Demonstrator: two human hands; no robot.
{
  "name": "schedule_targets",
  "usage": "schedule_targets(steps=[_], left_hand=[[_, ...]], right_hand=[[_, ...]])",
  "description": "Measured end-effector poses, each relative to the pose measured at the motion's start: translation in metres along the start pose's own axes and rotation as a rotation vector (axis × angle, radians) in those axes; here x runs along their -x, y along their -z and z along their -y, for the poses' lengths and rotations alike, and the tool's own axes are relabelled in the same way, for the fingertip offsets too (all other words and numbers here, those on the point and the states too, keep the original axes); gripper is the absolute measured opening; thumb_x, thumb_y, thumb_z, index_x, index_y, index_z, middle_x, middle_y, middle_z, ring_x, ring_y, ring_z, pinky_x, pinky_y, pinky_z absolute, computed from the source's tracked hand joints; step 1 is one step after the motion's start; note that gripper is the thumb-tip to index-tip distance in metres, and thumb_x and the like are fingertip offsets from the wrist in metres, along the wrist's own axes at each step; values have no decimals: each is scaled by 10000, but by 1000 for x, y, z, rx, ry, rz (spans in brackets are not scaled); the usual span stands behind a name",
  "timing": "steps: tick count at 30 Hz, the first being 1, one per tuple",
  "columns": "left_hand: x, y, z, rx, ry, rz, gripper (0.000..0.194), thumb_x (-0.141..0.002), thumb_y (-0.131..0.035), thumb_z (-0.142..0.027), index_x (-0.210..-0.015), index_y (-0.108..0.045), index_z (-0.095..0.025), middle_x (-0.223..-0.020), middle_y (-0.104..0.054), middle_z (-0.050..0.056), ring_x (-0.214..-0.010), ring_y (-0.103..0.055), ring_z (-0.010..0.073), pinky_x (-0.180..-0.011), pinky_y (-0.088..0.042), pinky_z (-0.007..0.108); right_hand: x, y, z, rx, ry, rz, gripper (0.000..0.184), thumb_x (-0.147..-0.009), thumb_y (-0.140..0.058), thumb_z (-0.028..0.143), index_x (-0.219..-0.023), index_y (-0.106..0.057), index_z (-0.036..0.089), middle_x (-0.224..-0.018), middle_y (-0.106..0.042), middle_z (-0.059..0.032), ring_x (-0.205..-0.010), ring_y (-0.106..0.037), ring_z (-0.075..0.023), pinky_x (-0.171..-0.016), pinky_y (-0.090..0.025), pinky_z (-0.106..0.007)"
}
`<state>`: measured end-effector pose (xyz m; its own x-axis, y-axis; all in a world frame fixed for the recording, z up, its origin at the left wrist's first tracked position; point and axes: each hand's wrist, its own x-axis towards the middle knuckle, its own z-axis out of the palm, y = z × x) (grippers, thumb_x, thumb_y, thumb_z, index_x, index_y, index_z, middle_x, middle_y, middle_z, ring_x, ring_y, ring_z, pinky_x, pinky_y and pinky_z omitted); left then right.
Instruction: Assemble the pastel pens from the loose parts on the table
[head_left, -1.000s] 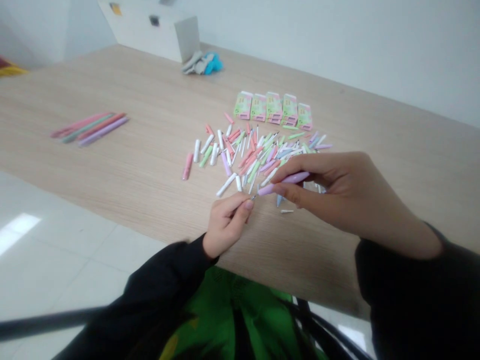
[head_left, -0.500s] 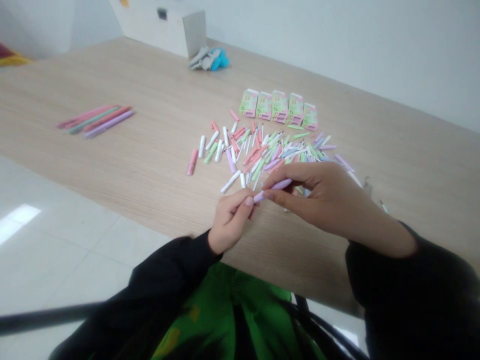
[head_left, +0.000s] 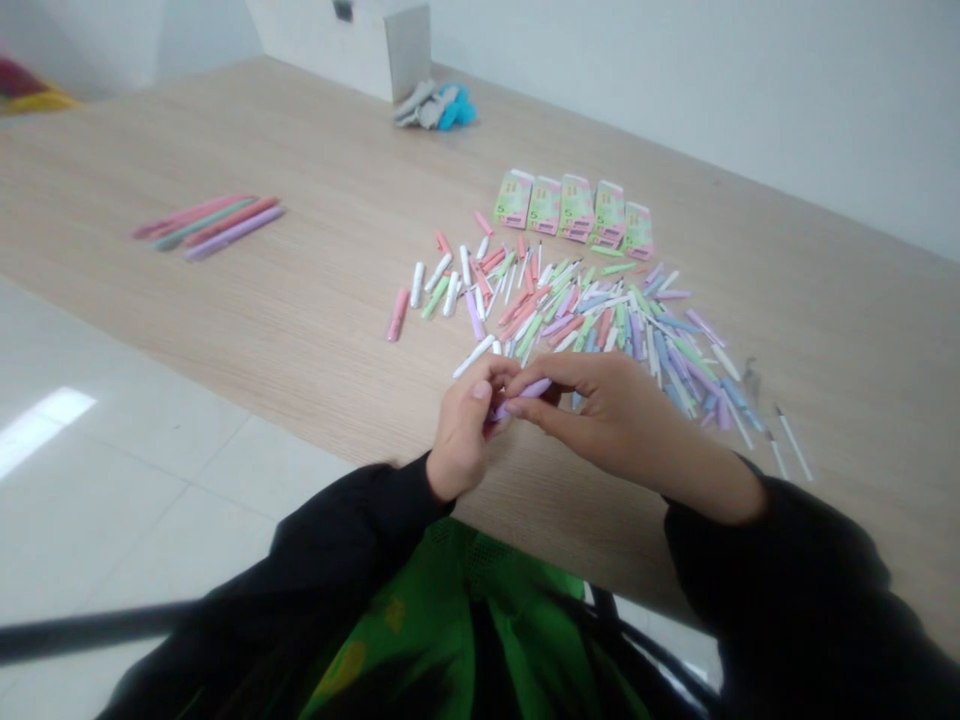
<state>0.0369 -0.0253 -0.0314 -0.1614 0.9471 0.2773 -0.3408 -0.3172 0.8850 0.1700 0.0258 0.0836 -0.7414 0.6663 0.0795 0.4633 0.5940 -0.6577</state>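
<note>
Both of my hands meet above the table's near edge on a purple pen part. My left hand is closed around its lower left end, which the fingers mostly hide. With thumb and fingertips, my right hand pinches its upper right end. Just beyond lies a loose pile of pen barrels, caps and thin white refills in pink, green, purple, blue and white. A pink cap lies at the pile's left side.
Several small green and pink boxes lie in a row behind the pile. Several whole pens rest at the left. Grey and blue gloves lie beside a white box at the back. Two refills lie at the right.
My right hand has moved left and slightly down, closer to my left hand, and less of the purple pen part shows between them. The whole view has shifted slightly.
</note>
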Motion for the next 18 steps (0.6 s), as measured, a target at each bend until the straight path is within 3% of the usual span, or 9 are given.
schedule_targets(steps=[11, 18], left_hand=[[-2, -2, -1, 152, -2, 79, 370, -994, -403, -577, -1091, -497, -233, -691, -509, -27, -465, -304, 71, -400, -167, 213], [-4, -6, -6, 151, 53, 81, 538, -892, -437, -743, -1126, -397, -261, -736, -524, -38, -440, -421, 62, -354, -237, 192]], right_hand=[[0, -9, -9, -55, -41, 46, 98, -881, -668, 228, -858, -755, 190, -819, -761, -10, -705, -658, -143, -668, -443, -264], [2, -10, -12, -190, -106, 132, 134, -885, -654, 230, -809, -756, 187, -642, -704, 25, -591, -641, -118, -599, -439, -236]])
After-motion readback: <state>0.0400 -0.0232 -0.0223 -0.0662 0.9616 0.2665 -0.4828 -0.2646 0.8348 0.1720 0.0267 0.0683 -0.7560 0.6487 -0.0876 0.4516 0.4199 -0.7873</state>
